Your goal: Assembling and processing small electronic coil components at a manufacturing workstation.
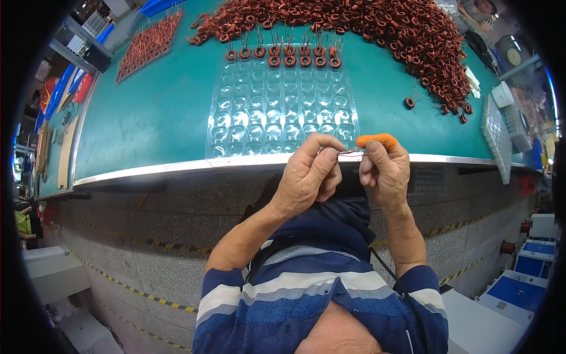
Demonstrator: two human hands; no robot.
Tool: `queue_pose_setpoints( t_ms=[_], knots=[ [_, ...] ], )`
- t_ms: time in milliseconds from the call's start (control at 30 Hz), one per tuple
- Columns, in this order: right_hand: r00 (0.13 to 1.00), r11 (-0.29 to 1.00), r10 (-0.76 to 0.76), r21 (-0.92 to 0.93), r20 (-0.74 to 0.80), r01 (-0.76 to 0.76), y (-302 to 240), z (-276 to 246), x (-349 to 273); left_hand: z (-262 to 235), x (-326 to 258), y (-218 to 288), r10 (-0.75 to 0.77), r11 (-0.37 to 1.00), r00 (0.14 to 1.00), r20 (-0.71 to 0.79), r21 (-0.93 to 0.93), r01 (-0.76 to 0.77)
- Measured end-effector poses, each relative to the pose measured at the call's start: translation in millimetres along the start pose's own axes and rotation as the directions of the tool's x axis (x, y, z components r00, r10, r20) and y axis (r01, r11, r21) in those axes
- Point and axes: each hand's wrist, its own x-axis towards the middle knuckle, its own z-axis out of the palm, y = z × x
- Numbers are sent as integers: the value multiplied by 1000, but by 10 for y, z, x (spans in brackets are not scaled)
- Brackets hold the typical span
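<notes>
My left hand (pixel 308 176) is closed in a pinch on a small copper-wound ring coil, mostly hidden by the fingertips. Thin reddish wire leads (pixel 352 153) run from it across to my right hand (pixel 387 171). Thumb and forefinger of that hand pinch the leads' far end, and an orange finger cot (pixel 377 140) covers the forefinger. Both hands are at the table's near edge, in front of a clear plastic tray (pixel 284 144) with round pockets. Several ring coils (pixel 304 61) stand in its far rows, leads pointing up.
A large heap of ring coils (pixel 354 17) spreads along the far and right side of the green table (pixel 141 124). One coil (pixel 409 103) lies apart from it. At the left is a filled tray (pixel 150 47); stacked clear trays (pixel 497 138) lean at the right edge.
</notes>
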Motion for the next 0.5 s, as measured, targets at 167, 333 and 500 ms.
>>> queue_pose_setpoints(
  t_ms=[167, 333, 500],
  knots=[
    [992, 993, -111, 29, -52, 113, 25, 202, 16, -40, -6, -29, 0, 999, 999, -43, -51, -2],
    [988, 990, -58, -138, -145, 38, 100, 32, -113, -55, 10, -73, 67, 998, 994, -83, 27, -65],
    [995, 979, 97, -180, -16, -99, 4, 166, -140, -106, 66, -37, 274, 793, 961, 24, 560, -240]
  ],
)
